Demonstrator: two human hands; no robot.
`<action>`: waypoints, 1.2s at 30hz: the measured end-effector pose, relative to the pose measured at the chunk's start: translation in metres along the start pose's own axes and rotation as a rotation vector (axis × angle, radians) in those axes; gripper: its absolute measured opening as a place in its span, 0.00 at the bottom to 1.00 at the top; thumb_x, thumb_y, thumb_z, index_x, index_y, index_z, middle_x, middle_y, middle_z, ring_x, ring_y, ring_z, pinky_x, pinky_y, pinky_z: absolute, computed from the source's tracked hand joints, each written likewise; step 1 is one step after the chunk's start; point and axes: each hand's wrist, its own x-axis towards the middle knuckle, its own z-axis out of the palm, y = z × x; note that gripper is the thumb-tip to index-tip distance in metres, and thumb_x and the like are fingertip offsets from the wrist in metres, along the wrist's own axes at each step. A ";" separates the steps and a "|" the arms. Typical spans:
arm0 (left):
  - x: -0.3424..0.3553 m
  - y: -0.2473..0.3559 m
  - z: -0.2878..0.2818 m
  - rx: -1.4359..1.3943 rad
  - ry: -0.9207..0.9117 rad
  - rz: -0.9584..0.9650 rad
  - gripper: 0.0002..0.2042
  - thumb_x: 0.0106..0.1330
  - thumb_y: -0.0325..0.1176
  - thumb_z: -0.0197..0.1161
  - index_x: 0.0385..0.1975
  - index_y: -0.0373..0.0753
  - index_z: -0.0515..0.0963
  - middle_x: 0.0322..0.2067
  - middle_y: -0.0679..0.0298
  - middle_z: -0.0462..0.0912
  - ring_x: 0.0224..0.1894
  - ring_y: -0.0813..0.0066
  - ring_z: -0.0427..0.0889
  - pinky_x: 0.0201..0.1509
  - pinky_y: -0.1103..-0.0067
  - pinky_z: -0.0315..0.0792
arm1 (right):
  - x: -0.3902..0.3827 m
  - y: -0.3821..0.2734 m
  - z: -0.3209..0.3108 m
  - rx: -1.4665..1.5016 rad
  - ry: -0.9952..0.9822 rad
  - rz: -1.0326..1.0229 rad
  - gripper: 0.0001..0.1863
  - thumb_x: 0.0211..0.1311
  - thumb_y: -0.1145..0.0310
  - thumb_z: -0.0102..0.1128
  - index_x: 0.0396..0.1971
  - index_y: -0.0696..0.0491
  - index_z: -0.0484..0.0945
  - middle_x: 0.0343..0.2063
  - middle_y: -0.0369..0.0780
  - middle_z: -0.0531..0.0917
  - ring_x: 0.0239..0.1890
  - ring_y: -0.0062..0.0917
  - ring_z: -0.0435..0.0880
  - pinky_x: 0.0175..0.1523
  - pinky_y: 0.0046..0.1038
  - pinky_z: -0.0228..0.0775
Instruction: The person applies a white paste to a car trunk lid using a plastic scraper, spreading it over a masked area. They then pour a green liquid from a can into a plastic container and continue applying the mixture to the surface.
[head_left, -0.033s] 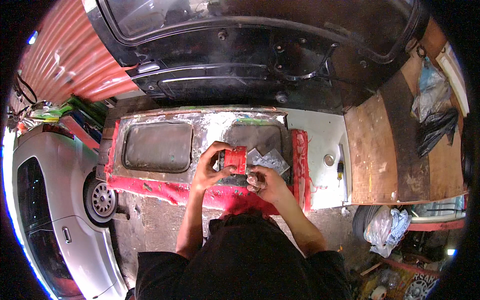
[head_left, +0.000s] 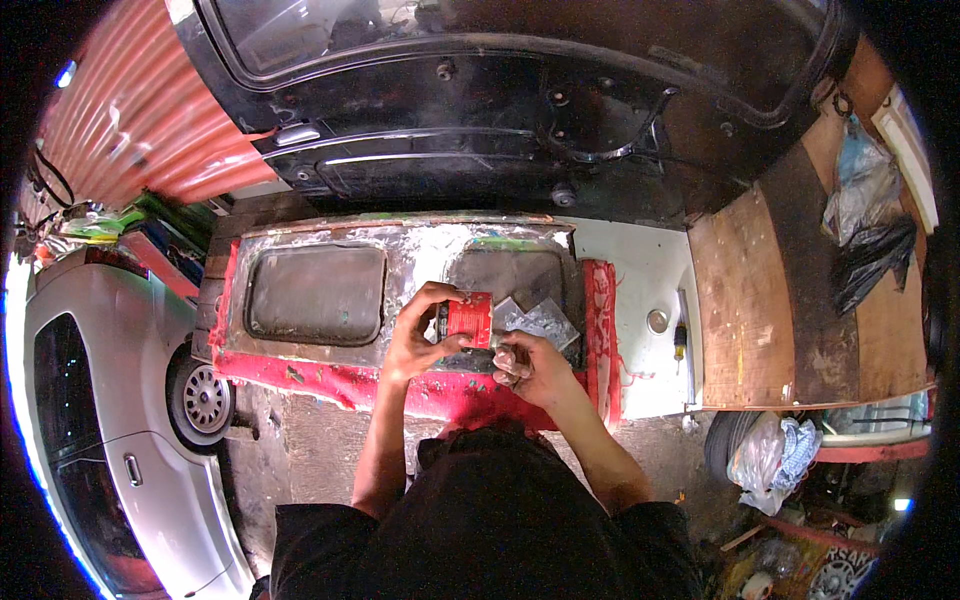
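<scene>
In front of me, my left hand (head_left: 412, 335) is wrapped round a small red can (head_left: 469, 320), which lies tilted on its side in the grip. My right hand (head_left: 530, 368) is at the can's right end. Its fingers are curled and pinched together, and whatever they hold is too small to make out. Just past the can, grey, white-smeared flat pieces (head_left: 545, 322) rest on a worn panel (head_left: 415, 262) with two dark recessed areas. Red cloth (head_left: 310, 378) lies under the panel and shows along its near and right edges.
A white surface (head_left: 630, 250) to the right carries a yellow-handled screwdriver (head_left: 681, 340) and a round metal piece (head_left: 657, 320). A large black vehicle panel (head_left: 420, 150) stands beyond. At left is a silver car (head_left: 130, 400); plastic bags (head_left: 870, 190) hang at far right.
</scene>
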 end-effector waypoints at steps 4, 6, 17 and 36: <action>-0.011 -0.012 -0.013 -0.097 0.086 0.028 0.35 0.45 0.23 0.82 0.55 0.38 0.71 0.56 0.57 0.75 0.59 0.68 0.74 0.63 0.70 0.69 | -0.009 -0.001 0.012 0.035 0.015 -0.084 0.07 0.66 0.66 0.60 0.37 0.53 0.80 0.23 0.35 0.81 0.14 0.17 0.70 0.31 0.27 0.72; -0.013 -0.015 -0.016 -0.242 0.167 -0.028 0.38 0.44 0.23 0.82 0.56 0.39 0.67 0.56 0.56 0.74 0.60 0.67 0.73 0.64 0.69 0.70 | -0.010 -0.013 0.028 -0.034 0.109 -0.164 0.07 0.65 0.66 0.60 0.37 0.53 0.80 0.23 0.35 0.81 0.14 0.18 0.69 0.31 0.26 0.73; -0.029 -0.015 -0.006 -0.445 0.249 -0.192 0.40 0.45 0.16 0.79 0.56 0.43 0.60 0.54 0.59 0.71 0.59 0.65 0.74 0.62 0.68 0.73 | -0.014 -0.008 0.049 -0.303 0.282 -0.468 0.10 0.68 0.67 0.62 0.43 0.55 0.77 0.27 0.37 0.81 0.19 0.16 0.72 0.24 0.20 0.61; -0.010 -0.105 0.188 0.076 0.121 -0.317 0.43 0.46 0.26 0.83 0.64 0.36 0.64 0.52 0.57 0.78 0.57 0.67 0.79 0.63 0.71 0.73 | -0.109 -0.098 -0.131 -0.337 0.591 -0.655 0.14 0.76 0.65 0.52 0.51 0.59 0.77 0.36 0.40 0.85 0.29 0.20 0.79 0.37 0.25 0.71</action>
